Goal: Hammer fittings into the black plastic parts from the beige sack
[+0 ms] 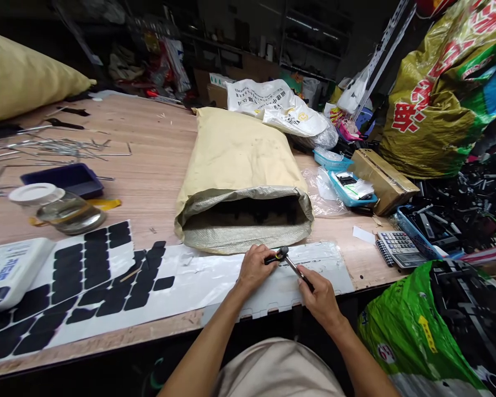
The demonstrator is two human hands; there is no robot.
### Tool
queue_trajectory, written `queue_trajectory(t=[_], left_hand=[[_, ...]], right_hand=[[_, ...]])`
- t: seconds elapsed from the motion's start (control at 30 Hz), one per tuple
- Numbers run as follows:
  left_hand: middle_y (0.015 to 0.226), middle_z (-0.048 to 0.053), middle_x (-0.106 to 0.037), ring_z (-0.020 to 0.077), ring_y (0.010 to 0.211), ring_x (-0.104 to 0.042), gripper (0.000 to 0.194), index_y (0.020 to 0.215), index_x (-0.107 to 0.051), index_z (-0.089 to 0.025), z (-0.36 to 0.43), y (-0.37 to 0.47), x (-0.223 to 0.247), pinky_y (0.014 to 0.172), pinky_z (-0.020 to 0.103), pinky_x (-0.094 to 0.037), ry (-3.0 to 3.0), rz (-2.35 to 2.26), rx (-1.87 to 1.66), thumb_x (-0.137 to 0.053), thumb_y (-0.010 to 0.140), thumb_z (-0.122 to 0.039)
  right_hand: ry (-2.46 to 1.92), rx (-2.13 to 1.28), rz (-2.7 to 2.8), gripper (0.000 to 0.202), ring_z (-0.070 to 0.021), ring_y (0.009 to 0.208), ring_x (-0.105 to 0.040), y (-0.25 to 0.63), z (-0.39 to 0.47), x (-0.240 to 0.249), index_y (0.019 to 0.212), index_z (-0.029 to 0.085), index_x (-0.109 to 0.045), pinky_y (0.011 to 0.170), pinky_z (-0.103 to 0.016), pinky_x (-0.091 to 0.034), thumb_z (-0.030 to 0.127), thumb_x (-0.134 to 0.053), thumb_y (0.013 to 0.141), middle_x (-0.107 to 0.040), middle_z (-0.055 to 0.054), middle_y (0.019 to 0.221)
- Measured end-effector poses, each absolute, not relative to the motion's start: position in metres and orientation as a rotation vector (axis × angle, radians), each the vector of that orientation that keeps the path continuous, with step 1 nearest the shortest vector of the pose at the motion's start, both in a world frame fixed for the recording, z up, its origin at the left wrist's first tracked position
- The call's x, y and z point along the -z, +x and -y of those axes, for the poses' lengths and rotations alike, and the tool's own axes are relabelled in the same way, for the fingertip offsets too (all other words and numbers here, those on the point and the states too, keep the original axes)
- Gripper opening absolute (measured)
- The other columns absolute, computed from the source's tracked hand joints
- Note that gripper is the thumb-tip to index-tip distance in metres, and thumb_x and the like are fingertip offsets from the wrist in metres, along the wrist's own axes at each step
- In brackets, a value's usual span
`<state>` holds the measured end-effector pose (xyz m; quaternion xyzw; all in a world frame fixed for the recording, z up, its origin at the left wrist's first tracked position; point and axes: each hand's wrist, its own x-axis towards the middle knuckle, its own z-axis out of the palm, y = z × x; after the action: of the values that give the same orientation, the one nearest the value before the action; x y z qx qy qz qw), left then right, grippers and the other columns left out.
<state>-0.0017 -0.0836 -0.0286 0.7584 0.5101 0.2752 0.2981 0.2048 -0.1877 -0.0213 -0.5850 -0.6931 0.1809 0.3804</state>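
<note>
Status, judged from where I stood: work on one piece was under way and seemed unfinished, since the metal-shafted tool (294, 267) and the small black part (270, 259) met at a dark round head (281, 252) between the two hands. The left hand (254, 267) pinched the black part; the right hand (319, 292) was curled around the tool's lower end. Both were positioned over a pale sheet (268, 298) at the near edge of the bench (149, 124). Completed pieces could not be counted: the cream sack (243, 154) at twelve o'clock gaped toward the hands, its dark contents too shadowed to identify. Black parts, possibly remaining stock, filled the green bag (400, 314) at four o'clock and the blue basket (417, 238) at three, beside a calculator (400, 248). Black pads (68, 270) lay at nine o'clock; metal rods (62, 148) occupied ten. The nearest obstruction was the sack's lower lip, just beside the left hand; the pads lay well apart
</note>
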Motion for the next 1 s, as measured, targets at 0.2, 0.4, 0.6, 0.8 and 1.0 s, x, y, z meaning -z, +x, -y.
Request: queue_trajectory(t=[0.2,0.4,0.6,0.8,1.0], left_hand=[[0.087,0.003,-0.067,0.0244,0.091,-0.053,0.014,0.094,-0.075,-0.022,0.080,-0.003,0.032,0.084,0.037,-0.042,2.019,-1.361,-0.706,-0.069,0.082,-0.027],[0.104,0.006,-0.068,0.0253,0.100,-0.056,0.020,0.102,-0.066,-0.022,0.113,-0.016,0.010,0.091,0.038,-0.042,1.852,-1.196,-0.803,-0.054,0.091,-0.035],[0.097,0.002,-0.068,0.0215,0.093,-0.060,0.030,0.102,-0.066,-0.022,0.202,-0.034,0.006,0.084,0.029,-0.044,1.502,-0.795,-0.312,-0.060,0.090,-0.049],[0.107,0.008,-0.070,0.0284,0.104,-0.062,0.055,0.110,-0.068,-0.018,0.228,-0.043,0.076,0.091,0.034,-0.048,1.223,-1.078,-0.288,-0.062,0.081,-0.064],[0.117,0.013,-0.074,0.0380,0.116,-0.065,0.054,0.115,-0.073,-0.022,0.208,-0.038,0.105,0.099,0.043,-0.048,1.372,-1.496,0.082,-0.061,0.078,-0.059]], right_hand=[[-1.539,-0.885,1.127,0.046,-0.0139,0.050,-0.061,0.227,0.164,0.029,0.126,0.015,-0.068,0.044,-0.026,-0.054,0.044,-0.063,0.090,-0.070,-0.003,0.077],[-1.381,-0.985,0.710,0.045,-0.0083,0.041,-0.050,0.240,0.148,0.035,0.109,0.016,-0.063,0.033,-0.018,-0.041,0.052,-0.067,0.082,-0.057,0.006,0.065],[-1.395,-1.017,0.821,0.046,-0.0084,0.043,-0.052,0.235,0.154,0.039,0.120,0.015,-0.062,0.034,-0.018,-0.042,0.047,-0.065,0.087,-0.058,0.005,0.069],[-1.416,-1.005,0.903,0.051,-0.0079,0.042,-0.051,0.231,0.157,0.042,0.129,0.014,-0.061,0.033,-0.018,-0.042,0.046,-0.063,0.089,-0.057,0.005,0.068],[-1.435,-0.988,0.889,0.056,-0.0081,0.042,-0.051,0.231,0.157,0.042,0.134,0.013,-0.059,0.033,-0.019,-0.041,0.046,-0.064,0.088,-0.058,0.005,0.068]])
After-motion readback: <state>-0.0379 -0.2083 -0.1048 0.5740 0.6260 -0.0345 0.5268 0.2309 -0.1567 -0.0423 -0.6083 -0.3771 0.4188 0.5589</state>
